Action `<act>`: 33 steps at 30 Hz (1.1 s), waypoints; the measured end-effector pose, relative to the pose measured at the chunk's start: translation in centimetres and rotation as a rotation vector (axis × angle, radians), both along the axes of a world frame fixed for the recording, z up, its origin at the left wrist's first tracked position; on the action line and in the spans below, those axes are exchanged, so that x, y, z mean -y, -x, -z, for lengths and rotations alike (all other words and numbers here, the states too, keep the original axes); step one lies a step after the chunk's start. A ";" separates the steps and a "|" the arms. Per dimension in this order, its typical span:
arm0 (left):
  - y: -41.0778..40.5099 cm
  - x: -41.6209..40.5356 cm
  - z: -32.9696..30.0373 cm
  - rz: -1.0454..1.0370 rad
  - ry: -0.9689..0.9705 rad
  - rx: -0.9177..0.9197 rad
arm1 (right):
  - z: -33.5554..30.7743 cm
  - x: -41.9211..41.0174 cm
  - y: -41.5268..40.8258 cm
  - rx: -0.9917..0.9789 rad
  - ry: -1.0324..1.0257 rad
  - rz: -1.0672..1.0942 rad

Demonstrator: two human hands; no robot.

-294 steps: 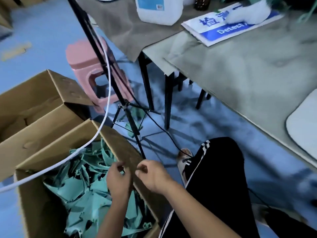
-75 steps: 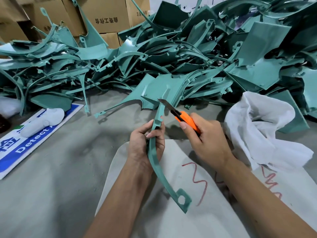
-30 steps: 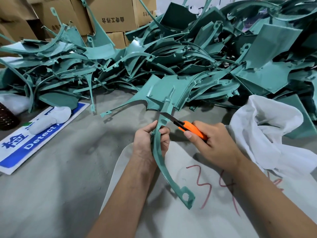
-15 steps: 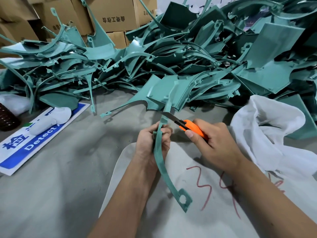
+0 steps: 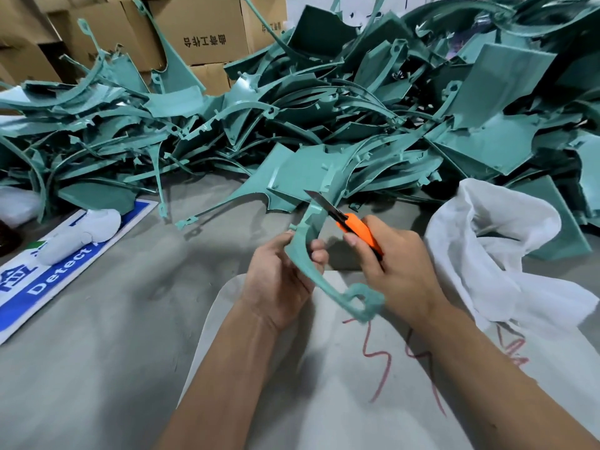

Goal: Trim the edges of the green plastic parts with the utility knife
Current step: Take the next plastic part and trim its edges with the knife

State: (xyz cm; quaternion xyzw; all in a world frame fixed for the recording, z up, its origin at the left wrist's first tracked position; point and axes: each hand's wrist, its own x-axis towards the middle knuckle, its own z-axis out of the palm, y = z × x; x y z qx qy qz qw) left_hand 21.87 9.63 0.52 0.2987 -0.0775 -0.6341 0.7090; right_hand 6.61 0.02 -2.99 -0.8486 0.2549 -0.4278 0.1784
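Left hand (image 5: 279, 280) gripping curved green strip (image 5: 303, 251), right hand (image 5: 394, 271) gripping orange knife (image 5: 355, 229), blade on strip, tangled green pile (image 5: 324, 125) behind, crumpled white bag (image 5: 500, 254) right of strip, grey counter (image 5: 113, 336)

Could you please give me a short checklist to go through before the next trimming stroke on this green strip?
1. Left hand grips the curved green strip firmly: ok.
2. Right hand holds the orange utility knife: ok.
3. Blade extended and at the strip's upper edge: ok.
4. Left fingers clear of the blade's path: cannot tell; they sit close below it.
5. White mat beneath the work: ok.
6. White cloth bag clear of the knife: ok.
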 end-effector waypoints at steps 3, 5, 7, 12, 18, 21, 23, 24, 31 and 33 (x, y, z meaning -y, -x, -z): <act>-0.8 -0.1 0.7 0.043 0.090 0.175 | -0.4 -0.6 -0.4 0.044 -0.023 -0.029; -1.1 -0.2 0.9 0.054 0.180 0.219 | -0.5 -1.1 -0.8 0.065 -0.025 -0.053; -1.6 -0.2 1.2 0.078 0.275 0.297 | -0.7 -1.3 -1.0 0.082 -0.033 -0.044; -0.7 0.1 2.5 -0.034 0.135 0.875 | -1.0 -1.3 -0.9 0.116 -0.064 -0.004; -0.8 0.2 2.9 -0.335 0.003 1.261 | -1.1 -1.3 -0.6 0.032 -0.053 0.052; -1.2 0.1 3.1 -0.301 0.011 1.375 | -0.9 -1.4 -0.7 0.006 -0.063 0.055; -1.0 0.1 3.5 -0.255 -0.048 1.484 | -0.7 -1.3 -0.7 0.001 -0.075 0.064; -0.9 0.0 3.6 -0.268 -0.064 1.555 | -0.7 -1.2 -0.6 -0.006 -0.077 0.069; 0.2 0.8 3.6 -0.388 0.026 1.120 | -0.6 -0.8 -0.5 -0.132 -0.067 0.046; 0.0 0.7 3.5 -0.408 0.048 1.102 | -0.7 -0.7 -0.3 -0.123 -0.082 0.059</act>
